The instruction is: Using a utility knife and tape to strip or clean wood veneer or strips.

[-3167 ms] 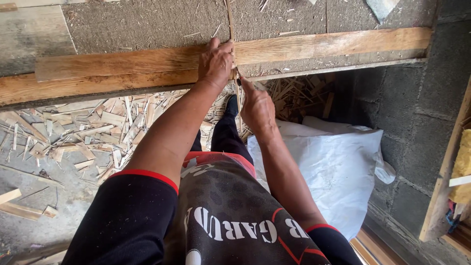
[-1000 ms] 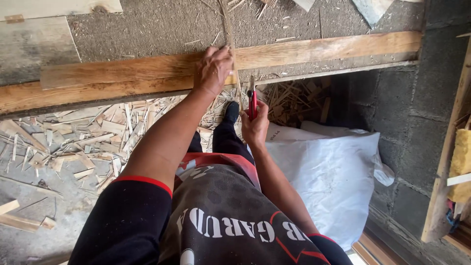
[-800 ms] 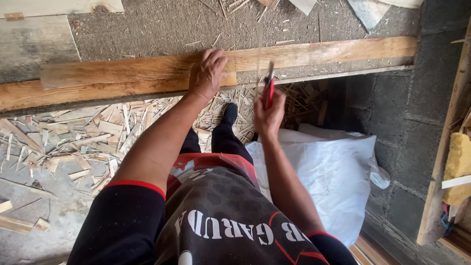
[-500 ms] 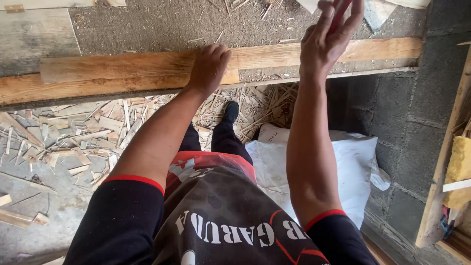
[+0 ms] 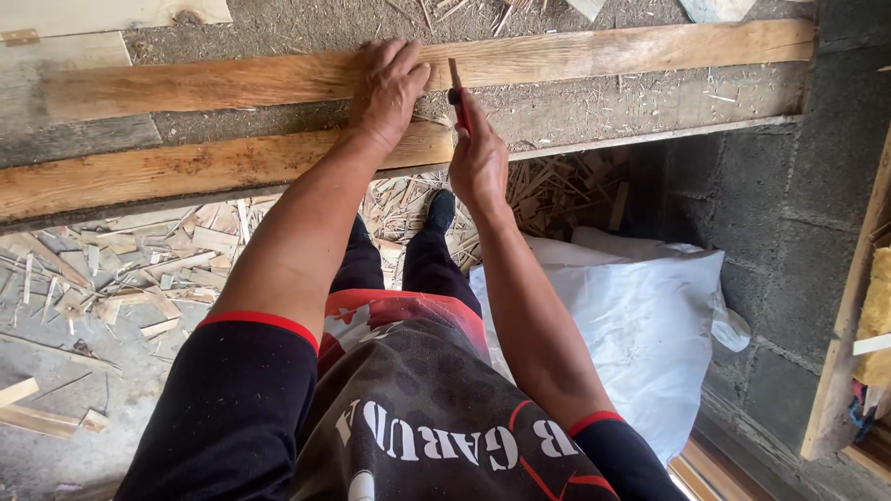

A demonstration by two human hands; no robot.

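Observation:
My left hand lies flat, fingers spread, on a long pale wooden plank that runs across the rough grey bench top. My right hand is just to its right, closed around a slim red-handled tool. The tool's tip points up at the plank's near edge. A second plank lies nearer me along the bench's front edge, and both forearms cross over it.
Wood shavings and offcuts cover the floor below the bench. A white sack sits at the right by my legs and black shoe. A grey block wall and a leaning wooden post close the right side.
My right hand, raised high with spread fingers half a second ago, has come back down beside my left hand and holds the red-handled tool at the plank. The left hand stays pressed on the wood.

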